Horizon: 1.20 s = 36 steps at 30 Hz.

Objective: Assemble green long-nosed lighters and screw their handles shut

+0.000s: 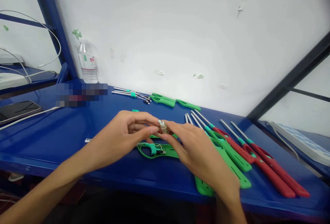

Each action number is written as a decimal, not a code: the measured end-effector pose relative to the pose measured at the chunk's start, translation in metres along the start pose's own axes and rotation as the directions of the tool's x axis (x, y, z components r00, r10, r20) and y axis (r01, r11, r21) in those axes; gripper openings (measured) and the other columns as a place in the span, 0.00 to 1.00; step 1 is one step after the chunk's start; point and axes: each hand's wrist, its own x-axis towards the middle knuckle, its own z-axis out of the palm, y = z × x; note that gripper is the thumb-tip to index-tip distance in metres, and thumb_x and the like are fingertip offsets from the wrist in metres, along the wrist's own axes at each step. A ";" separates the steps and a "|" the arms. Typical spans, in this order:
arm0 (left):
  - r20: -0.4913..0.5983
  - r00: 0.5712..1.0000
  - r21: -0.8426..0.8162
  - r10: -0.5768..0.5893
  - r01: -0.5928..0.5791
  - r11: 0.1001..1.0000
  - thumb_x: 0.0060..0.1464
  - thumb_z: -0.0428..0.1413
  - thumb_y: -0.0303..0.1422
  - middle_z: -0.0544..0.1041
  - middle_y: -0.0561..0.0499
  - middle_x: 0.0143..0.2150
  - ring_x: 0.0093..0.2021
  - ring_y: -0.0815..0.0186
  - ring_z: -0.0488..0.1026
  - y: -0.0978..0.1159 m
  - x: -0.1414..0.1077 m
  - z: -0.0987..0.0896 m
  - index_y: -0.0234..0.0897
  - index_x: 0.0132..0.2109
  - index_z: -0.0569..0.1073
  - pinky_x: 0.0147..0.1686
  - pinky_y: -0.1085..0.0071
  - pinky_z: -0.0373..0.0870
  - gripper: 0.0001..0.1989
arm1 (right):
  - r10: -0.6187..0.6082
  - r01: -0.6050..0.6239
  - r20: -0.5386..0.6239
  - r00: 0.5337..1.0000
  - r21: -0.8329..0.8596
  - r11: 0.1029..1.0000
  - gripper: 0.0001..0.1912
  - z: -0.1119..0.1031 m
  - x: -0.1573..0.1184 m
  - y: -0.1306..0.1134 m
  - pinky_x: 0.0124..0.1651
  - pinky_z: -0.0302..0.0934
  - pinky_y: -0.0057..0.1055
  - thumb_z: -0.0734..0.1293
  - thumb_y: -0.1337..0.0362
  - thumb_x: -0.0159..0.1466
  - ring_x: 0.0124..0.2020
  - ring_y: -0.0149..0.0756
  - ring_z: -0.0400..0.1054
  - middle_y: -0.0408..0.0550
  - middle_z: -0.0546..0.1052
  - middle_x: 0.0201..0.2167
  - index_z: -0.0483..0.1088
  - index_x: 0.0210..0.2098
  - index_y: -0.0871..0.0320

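Between the fingertips of both hands is a small fuel tank with a white valve tip, held upright above the table; most of its body is hidden by fingers. My right hand grips it from the right. My left hand closes on it from the left, thumb and index finger at its side. Just below lies an opened green lighter casing, with a teal trigger and wires inside. Another green piece behind it is partly covered by my hands.
To the right lie several assembled green lighters and red lighters. At the back rest metal lighter tubes with wires and green casing halves. A water bottle stands by the wall; a phone lies on the left.
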 end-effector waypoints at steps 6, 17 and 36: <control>-0.073 0.996 0.548 -0.056 0.087 0.832 0.66 0.57 0.38 0.89 0.47 0.40 0.39 0.52 0.85 -0.064 -0.002 -0.049 0.48 0.42 0.87 0.36 0.61 0.75 0.12 | 0.065 -0.070 -0.099 0.993 -0.048 0.996 0.10 -0.004 0.000 0.000 0.38 0.63 0.36 0.66 0.56 0.82 0.37 0.42 0.80 0.44 0.86 0.37 0.78 0.47 0.51; 0.032 0.978 0.598 -0.207 0.147 0.788 0.61 0.64 0.35 0.86 0.50 0.34 0.28 0.61 0.78 -0.096 -0.009 -0.060 0.49 0.39 0.86 0.28 0.65 0.64 0.05 | 0.076 -0.080 -0.088 0.993 -0.034 0.996 0.08 -0.004 0.000 0.001 0.39 0.63 0.36 0.69 0.57 0.80 0.37 0.42 0.80 0.42 0.87 0.38 0.80 0.48 0.51; -0.001 0.983 0.565 -0.184 0.152 0.811 0.69 0.55 0.41 0.80 0.50 0.27 0.25 0.58 0.73 -0.086 -0.017 -0.047 0.45 0.33 0.77 0.27 0.62 0.56 0.15 | 0.076 -0.076 -0.069 0.995 0.003 0.997 0.06 -0.002 0.000 0.001 0.42 0.62 0.37 0.70 0.58 0.79 0.40 0.43 0.81 0.42 0.87 0.40 0.79 0.48 0.52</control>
